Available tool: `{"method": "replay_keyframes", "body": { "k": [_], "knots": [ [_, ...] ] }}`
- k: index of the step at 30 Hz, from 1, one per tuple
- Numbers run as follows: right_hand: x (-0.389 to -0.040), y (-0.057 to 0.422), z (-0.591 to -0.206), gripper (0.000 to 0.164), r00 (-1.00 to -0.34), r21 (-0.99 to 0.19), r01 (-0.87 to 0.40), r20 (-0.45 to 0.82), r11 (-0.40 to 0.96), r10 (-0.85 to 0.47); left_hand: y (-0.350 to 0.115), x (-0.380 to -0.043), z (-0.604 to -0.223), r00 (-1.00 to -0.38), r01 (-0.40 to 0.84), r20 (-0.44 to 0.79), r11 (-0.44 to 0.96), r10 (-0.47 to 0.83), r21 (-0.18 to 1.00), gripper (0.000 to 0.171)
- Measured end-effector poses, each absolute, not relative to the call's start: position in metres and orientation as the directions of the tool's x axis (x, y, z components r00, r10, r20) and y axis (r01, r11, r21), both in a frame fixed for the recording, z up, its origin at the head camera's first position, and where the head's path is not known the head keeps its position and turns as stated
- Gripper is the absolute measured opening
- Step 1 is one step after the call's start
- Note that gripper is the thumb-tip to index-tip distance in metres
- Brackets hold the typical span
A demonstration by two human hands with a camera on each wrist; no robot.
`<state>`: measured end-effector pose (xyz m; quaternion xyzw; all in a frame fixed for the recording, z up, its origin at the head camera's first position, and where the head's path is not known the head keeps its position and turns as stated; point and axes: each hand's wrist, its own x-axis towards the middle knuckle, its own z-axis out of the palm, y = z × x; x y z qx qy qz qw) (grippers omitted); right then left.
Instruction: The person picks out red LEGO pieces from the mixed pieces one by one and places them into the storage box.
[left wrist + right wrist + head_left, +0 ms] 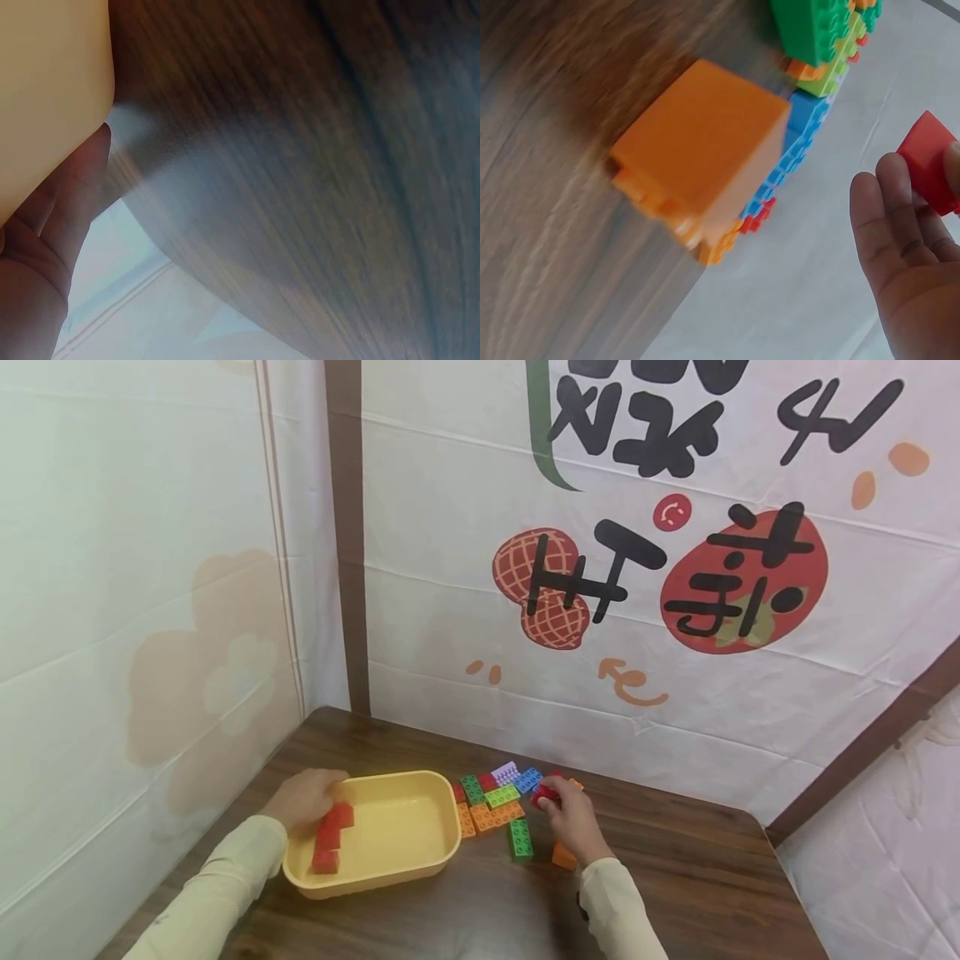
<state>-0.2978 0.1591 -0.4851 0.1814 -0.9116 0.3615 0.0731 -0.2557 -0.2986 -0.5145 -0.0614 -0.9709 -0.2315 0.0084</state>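
My left hand (306, 799) grips the back left rim of a yellow plastic basin (405, 870); the left wrist view shows the fingers (79, 176) against the basin's outer wall (52, 75). Several red toy bricks (327, 837) lie in a row at the basin's left side. To the right, my right hand (577, 822) pinches a red brick (930, 165) between thumb and fingers, raised over the table. Below that hand sits an orange brick (705, 142). A green brick (520, 840) stands just left of the hand.
Between basin and right hand lies a cluster of bricks, among them a lime brick (502, 795), an orange brick (497, 816), a blue brick (528, 778) and a lilac brick (506, 772). The dark wooden table (675, 893) meets printed cloth walls (450, 718) behind and left.
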Motion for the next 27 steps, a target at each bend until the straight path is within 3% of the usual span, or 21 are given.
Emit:
{"method": "replay_keyframes", "body": {
  "k": [11,18,27],
  "knots": [
    [-0.293,0.130,-0.477,0.026,-0.883,-0.600,-0.466,0.269,0.650,-0.384,-0.298,-0.255,-0.513,-0.990,0.143,0.064,0.883,0.128,0.447,0.041],
    [-0.293,0.116,-0.481,0.029,-0.893,-0.676,-0.424,0.204,0.602,-0.400,-0.298,-0.255,-0.512,-0.992,0.128,0.055,0.882,0.115,0.454,0.041],
    [-0.285,0.097,-0.472,0.029,-0.863,-0.642,-0.472,0.196,0.604,-0.466,-0.298,-0.254,-0.513,-0.992,0.127,0.055,0.884,0.114,0.450,0.040]
  ]
}}
